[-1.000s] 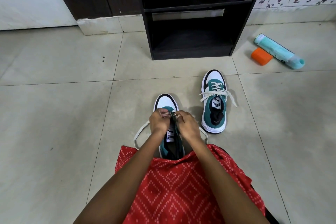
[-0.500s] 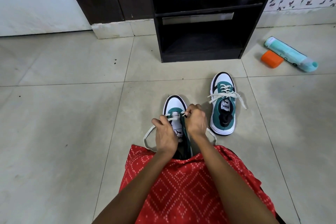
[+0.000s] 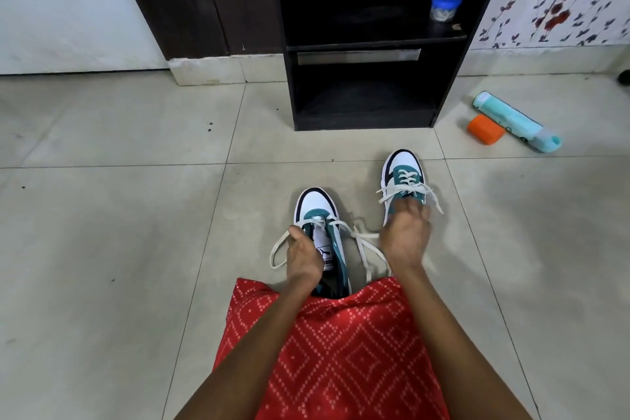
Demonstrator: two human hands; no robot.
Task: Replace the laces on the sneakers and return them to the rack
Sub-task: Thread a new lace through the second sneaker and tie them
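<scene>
Currently mid-lacing: near teal-and-white low-top sneaker (image 3: 317,211) at frame centre, on the tiled floor (image 3: 136,215).
Left hand (image 3: 303,257) grip clamped on its limp flat off-white lace (image 3: 280,244). Right hand (image 3: 404,239) on second matching sneaker (image 3: 404,167), grip blurred, cannot tell. Shoes likely light and stiff-soled, so lift by the heel collar.

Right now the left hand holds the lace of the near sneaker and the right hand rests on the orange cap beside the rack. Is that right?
Not quite. The left hand does hold the lace of the near sneaker, but the right hand is not on the orange cap. It is over the second sneaker, to the right of the first. The head view shows this.
</scene>
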